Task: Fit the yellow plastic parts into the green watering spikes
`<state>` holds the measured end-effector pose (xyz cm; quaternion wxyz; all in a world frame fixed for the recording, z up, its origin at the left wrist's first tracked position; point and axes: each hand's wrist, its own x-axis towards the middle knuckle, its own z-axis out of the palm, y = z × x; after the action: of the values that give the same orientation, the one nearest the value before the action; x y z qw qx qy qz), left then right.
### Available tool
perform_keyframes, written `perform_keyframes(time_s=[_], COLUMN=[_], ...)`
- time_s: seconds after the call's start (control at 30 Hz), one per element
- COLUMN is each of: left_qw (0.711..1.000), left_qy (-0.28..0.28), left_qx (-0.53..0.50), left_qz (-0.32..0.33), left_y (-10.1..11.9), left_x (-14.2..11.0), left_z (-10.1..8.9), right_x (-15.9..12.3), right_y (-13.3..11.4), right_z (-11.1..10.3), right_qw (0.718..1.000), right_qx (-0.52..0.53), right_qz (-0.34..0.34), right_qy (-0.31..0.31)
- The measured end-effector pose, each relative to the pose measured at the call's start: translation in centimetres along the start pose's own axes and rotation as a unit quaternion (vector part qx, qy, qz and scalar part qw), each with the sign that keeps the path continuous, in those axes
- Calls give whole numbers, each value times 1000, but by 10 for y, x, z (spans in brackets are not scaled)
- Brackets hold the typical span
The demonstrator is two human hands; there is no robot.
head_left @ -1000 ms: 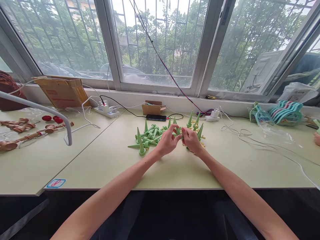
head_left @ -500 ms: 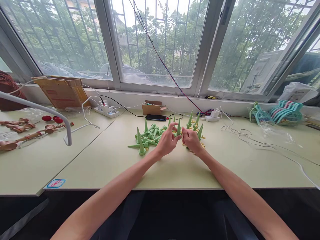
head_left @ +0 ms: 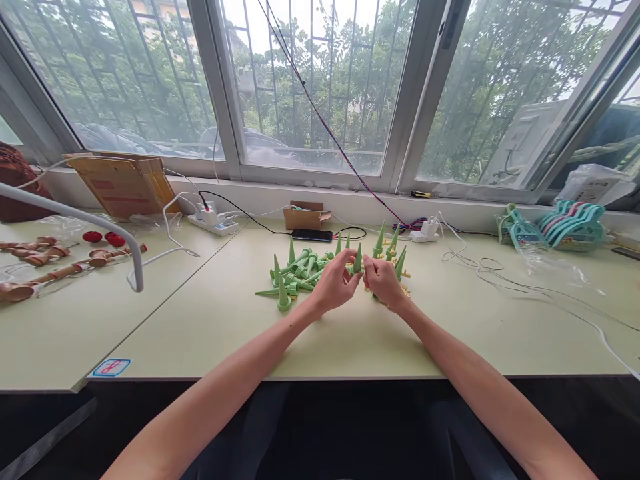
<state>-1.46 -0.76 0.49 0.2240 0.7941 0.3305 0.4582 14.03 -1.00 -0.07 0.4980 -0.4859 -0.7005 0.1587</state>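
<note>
My left hand (head_left: 334, 283) is closed, thumb and fingers pinching a green plastic watering spike (head_left: 357, 259) whose point stands up. Right beside it, my right hand (head_left: 384, 280) is closed with thumb and fingertips against the spike's near side; what it grips is hidden by the fingers. A pile of green spikes (head_left: 307, 265) lies left of my left hand, one spike (head_left: 283, 297) standing upright at its front. Beyond my right hand stand several upright spikes (head_left: 380, 240) with small yellow valve pieces (head_left: 407, 274) at their bases.
A black phone (head_left: 312, 235) and small cardboard box (head_left: 306, 217) lie behind the pile. Power strips (head_left: 215, 225) and loose white cables (head_left: 500, 277) run along the back and right. Wooden toys (head_left: 70, 270) lie left; teal hangers (head_left: 575, 227) at right.
The spike in my left hand has tilted slightly and sunk a little lower between the fingers. My left thumb has closed in on it. My right hand has hardly moved.
</note>
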Motion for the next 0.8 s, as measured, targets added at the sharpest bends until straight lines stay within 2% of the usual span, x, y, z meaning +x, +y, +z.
perform_keyframes(time_s=[0.17,0.33,0.47,0.63,0.8], left_qw=[999,985,976,963,935], left_qy=[9,32,39,-4,-56], left_qx=[-30,-142,-158,-197,-274], left_qz=[-6,-95,-145,-182,-219], left_y=[2,7,8,8,13], left_x=[0,5,6,6,5], left_z=[3,4,2,0,-2], right_x=[1,1,-1,-3,-3], right_y=[-1,-3,-4,-3,-5], right_z=[0,1,1,0,-1], right_qw=[999,998,998,999,999], right_qx=[11,20,31,42,47], right_qz=[0,-5,-6,-22,-24], right_qy=[32,58,47,8,8])
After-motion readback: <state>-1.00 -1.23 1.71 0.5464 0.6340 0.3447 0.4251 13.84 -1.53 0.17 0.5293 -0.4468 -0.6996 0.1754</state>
